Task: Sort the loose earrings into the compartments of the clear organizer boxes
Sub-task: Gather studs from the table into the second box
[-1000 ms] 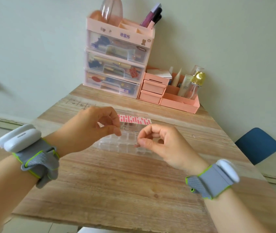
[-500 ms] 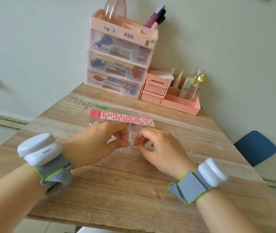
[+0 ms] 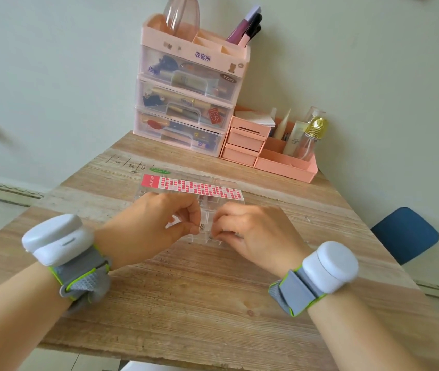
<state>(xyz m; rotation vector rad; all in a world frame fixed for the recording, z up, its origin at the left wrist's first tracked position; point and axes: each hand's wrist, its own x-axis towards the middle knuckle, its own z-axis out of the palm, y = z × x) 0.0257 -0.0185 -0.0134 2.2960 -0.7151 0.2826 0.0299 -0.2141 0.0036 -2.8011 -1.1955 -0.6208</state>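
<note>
A clear organizer box (image 3: pixel 207 207) with a pink-and-red label strip (image 3: pixel 194 187) on its open lid lies in the middle of the wooden table (image 3: pixel 186 290). My left hand (image 3: pixel 156 228) and my right hand (image 3: pixel 253 231) meet over the box's near compartments. Between their fingertips sits a tiny earring (image 3: pixel 202 226), which my left thumb and forefinger pinch; my right fingertips pinch at it from the other side. Both hands hide most of the box's compartments. A few tiny loose earrings (image 3: pixel 306 218) lie on the table to the right.
A pink three-drawer cosmetics tower (image 3: pixel 186 89) stands against the wall at the back. A low pink desk organizer (image 3: pixel 266 151) with bottles sits to its right. A blue chair seat (image 3: pixel 405 234) shows beyond the table's right edge.
Both hands have come together over the near part of the box, fingertips now nearly touching around the earring. The view has tilted down, so the lid's label strip shows in full.
</note>
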